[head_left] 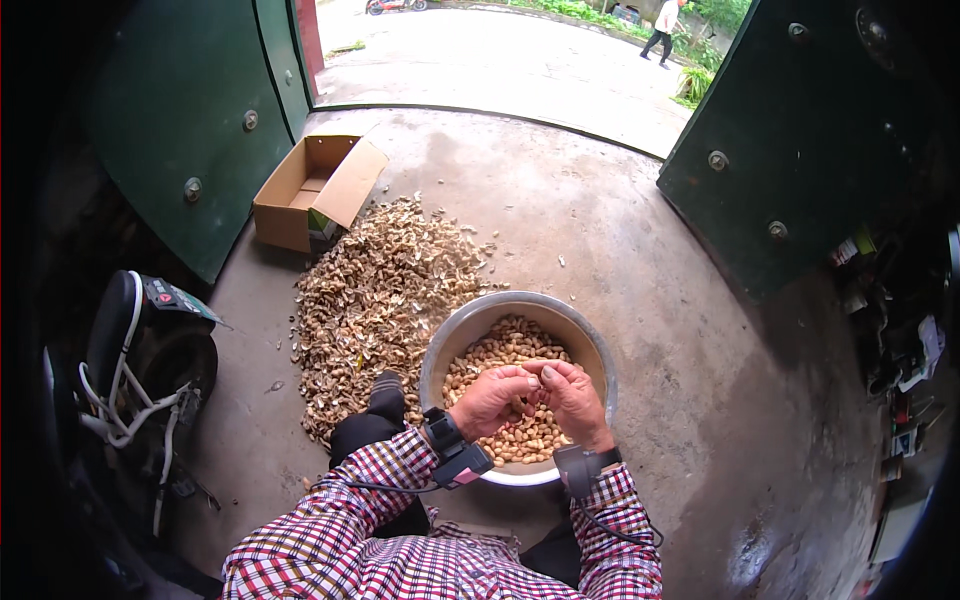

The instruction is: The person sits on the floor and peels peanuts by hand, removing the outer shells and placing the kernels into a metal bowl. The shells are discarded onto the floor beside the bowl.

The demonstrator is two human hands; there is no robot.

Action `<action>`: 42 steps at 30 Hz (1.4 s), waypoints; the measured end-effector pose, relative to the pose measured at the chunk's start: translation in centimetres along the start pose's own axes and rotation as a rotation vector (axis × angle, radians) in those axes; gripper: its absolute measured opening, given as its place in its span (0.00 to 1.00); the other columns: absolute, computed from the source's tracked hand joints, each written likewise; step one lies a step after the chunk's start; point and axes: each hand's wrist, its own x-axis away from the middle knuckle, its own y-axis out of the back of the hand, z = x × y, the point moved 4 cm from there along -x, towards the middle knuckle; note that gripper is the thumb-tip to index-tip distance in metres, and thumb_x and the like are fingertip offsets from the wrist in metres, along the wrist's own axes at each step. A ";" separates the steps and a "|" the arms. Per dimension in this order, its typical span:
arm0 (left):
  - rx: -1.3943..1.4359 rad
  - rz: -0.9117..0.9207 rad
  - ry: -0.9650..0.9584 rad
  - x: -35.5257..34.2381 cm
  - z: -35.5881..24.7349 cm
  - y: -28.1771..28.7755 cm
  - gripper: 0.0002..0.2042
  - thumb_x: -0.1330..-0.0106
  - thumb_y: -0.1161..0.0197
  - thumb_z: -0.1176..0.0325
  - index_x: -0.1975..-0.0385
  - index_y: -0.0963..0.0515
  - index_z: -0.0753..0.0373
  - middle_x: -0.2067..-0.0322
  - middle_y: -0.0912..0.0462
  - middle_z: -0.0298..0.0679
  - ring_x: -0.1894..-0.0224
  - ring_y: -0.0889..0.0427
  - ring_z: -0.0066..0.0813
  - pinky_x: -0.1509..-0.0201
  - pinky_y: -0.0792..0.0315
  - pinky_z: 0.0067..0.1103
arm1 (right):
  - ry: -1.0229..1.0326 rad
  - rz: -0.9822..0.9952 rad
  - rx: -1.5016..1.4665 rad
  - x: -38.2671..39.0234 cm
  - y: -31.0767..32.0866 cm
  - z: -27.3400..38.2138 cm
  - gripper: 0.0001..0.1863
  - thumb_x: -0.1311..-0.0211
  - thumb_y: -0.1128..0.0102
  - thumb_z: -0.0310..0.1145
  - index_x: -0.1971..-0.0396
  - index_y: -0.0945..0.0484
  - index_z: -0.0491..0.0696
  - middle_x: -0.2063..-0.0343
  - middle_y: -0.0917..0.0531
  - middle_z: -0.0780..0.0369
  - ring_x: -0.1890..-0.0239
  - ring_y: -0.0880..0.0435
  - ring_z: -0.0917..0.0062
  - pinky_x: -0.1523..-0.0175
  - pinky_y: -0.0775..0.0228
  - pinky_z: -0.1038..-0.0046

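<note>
Head view: both hands met over a wide metal basin (pixel 590 345), thumbs and fingers bent toward each other at the fingertips. Left hand (pixel 492 400) came in from the near left, its fingers curled in; right hand (pixel 572 402) faced it, finger and thumb drawn together. Grip looked like a pinch, but whatever lay between the fingertips was too small to make out; could not tell whether either hand grasped anything. Unshelled peanuts (pixel 525 440) lay in the basin, directly beneath the hands and spread out to its walls. Dark bands circled both wrists, a cable running along each checked sleeve (pixel 375 485). Just left of the basin, a broad heap of shells (pixel 375 290) covered the concrete floor (pixel 690 420), a dark-clad foot (pixel 387 397) at its near edge. Open cardboard box (pixel 350 182) sat at the heap's far left, beside a green door leaf (pixel 185 110); second green leaf (pixel 790 130) on the right. Part of a two-wheeler (pixel 130 400) stood at far left. Beyond the doorway, sunlit paving and a walking person (pixel 664 28).
</note>
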 end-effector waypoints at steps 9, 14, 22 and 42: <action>0.007 -0.008 -0.028 -0.1 0.5 0.3 0.04 0.46 0.44 0.70 0.76 0.26 0.62 0.87 0.32 0.28 0.88 0.38 0.14 0.85 0.44 0.12 | -0.056 0.092 0.049 -0.1 -2.9 -1.8 0.54 0.62 0.34 0.54 0.43 0.53 0.36 0.53 0.31 0.56 0.53 0.30 0.77 0.50 0.36 0.78; 0.016 0.005 -0.047 -0.3 0.6 0.6 0.04 0.46 0.44 0.70 0.76 0.26 0.62 0.87 0.32 0.29 0.88 0.38 0.14 0.86 0.45 0.12 | -0.041 0.092 0.062 -0.6 -3.2 -1.7 0.48 0.61 0.34 0.53 0.45 0.46 0.37 0.56 0.29 0.59 0.56 0.28 0.78 0.54 0.34 0.81; 0.077 -0.063 -0.050 0.0 0.2 0.0 0.02 0.47 0.45 0.71 0.77 0.26 0.60 0.86 0.32 0.28 0.88 0.38 0.13 0.85 0.44 0.12 | -0.066 0.045 0.056 -1.2 -3.3 -1.9 0.35 0.55 0.36 0.48 0.52 0.36 0.39 0.65 0.24 0.63 0.66 0.25 0.85 0.61 0.32 0.85; -0.069 -0.130 -0.060 -0.4 -0.5 0.7 0.06 0.44 0.40 0.66 0.77 0.29 0.60 0.83 0.26 0.33 0.84 0.30 0.16 0.84 0.41 0.11 | 0.070 -0.128 0.033 -1.0 0.0 -0.1 0.09 0.44 0.45 0.33 0.68 0.25 0.42 0.74 0.22 0.66 0.72 0.26 0.86 0.64 0.34 0.84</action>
